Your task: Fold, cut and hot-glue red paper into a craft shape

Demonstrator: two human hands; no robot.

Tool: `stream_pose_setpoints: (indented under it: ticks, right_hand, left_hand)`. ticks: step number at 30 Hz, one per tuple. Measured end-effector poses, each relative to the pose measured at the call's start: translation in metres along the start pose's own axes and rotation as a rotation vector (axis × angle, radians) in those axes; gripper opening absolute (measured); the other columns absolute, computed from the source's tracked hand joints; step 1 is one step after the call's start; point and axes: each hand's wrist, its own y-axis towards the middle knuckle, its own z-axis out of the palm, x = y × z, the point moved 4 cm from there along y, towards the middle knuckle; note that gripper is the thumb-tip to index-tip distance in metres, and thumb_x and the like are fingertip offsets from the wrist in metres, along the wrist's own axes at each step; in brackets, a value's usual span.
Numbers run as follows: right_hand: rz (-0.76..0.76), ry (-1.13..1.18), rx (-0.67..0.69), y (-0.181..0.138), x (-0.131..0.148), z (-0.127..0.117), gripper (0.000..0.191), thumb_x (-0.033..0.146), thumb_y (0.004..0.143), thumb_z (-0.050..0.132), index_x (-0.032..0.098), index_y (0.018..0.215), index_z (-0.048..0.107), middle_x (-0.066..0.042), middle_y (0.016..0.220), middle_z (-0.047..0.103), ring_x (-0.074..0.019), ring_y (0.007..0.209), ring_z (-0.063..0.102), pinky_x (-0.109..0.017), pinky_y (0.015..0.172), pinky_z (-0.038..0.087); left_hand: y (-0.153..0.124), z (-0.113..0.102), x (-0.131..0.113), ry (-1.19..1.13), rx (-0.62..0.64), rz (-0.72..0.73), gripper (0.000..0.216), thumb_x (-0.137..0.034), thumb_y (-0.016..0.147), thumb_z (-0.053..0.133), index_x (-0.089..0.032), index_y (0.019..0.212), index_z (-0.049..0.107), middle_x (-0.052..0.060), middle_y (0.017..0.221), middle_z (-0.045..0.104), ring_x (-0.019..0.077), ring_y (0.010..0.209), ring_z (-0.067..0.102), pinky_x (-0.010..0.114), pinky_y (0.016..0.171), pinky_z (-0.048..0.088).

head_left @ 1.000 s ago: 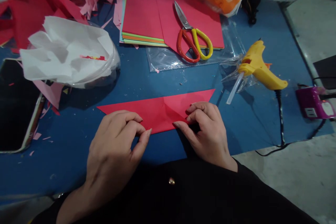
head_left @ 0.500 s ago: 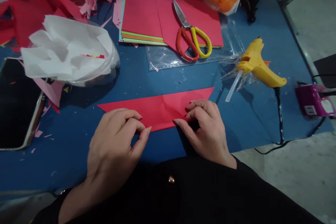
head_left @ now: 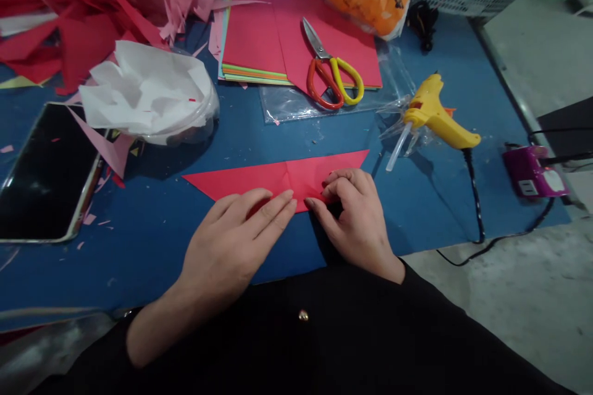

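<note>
Left to right we have a smartphone (head_left: 50, 176), crumpled white paper (head_left: 148, 89) in clear plastic, scissors (head_left: 323, 54) on stacked coloured paper (head_left: 254, 31), and a yellow glue gun (head_left: 433, 108). The creased red paper strip (head_left: 241, 179) lies nearest us. Our left hand (head_left: 222, 250) presses it, fingers together; its thumb is hidden, so we cannot tell whether it pinches. Our right hand (head_left: 361, 219) pinches the near edge.

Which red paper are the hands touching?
The long red strip with slanted ends: the left hand and right hand both touch it. The scissors lie on the red sheets; red scraps are heaped at upper left.
</note>
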Motion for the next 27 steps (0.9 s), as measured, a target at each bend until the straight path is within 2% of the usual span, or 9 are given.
stream_pose_setpoints:
  ticks: [7, 17, 23, 27]
  right_hand:
    - [0.003, -0.058, -0.029, -0.002, 0.002, 0.000, 0.018, 0.023, 0.089, 0.064, 0.022, 0.076, 0.052, -0.010, 0.095, 0.063, -0.0267, 0.093, 0.056, -0.044, 0.082, 0.048]
    - [-0.017, -0.132, -0.076, -0.005, 0.004, 0.001, 0.012, 0.017, 0.087, 0.057, 0.021, 0.078, 0.052, -0.013, 0.096, 0.063, -0.0288, 0.094, 0.057, -0.045, 0.083, 0.048]
    - [-0.001, -0.138, -0.092, -0.008, 0.004, 0.001, 0.011, 0.015, 0.086, 0.057, 0.021, 0.078, 0.052, -0.012, 0.097, 0.063, -0.0280, 0.096, 0.056, -0.044, 0.083, 0.048]
    - [0.000, -0.127, -0.109, -0.009, 0.002, 0.001, 0.012, 0.015, 0.087, 0.057, 0.021, 0.078, 0.052, -0.012, 0.096, 0.063, -0.0270, 0.095, 0.056, -0.042, 0.084, 0.047]
  left_hand:
    - [0.000, 0.003, -0.002, 0.049, 0.048, 0.029, 0.039, -0.009, 0.098, 0.039, -0.014, 0.132, 0.059, 0.004, 0.133, 0.067, 0.0284, 0.107, 0.060, 0.044, 0.087, 0.043]
    - [0.000, 0.004, -0.012, 0.097, 0.046, 0.047, 0.044, -0.006, 0.091, 0.042, -0.013, 0.129, 0.062, 0.009, 0.131, 0.068, 0.0295, 0.106, 0.062, 0.048, 0.095, 0.046]
    - [0.000, 0.003, -0.020, -0.014, 0.031, -0.034, 0.046, -0.016, 0.087, 0.052, -0.009, 0.131, 0.062, 0.016, 0.133, 0.065, 0.0334, 0.114, 0.061, 0.058, 0.108, 0.040]
    - [-0.004, 0.004, -0.021, -0.056, 0.030, -0.070, 0.046, -0.026, 0.091, 0.054, -0.010, 0.134, 0.061, 0.015, 0.137, 0.063, 0.0348, 0.119, 0.058, 0.060, 0.110, 0.038]
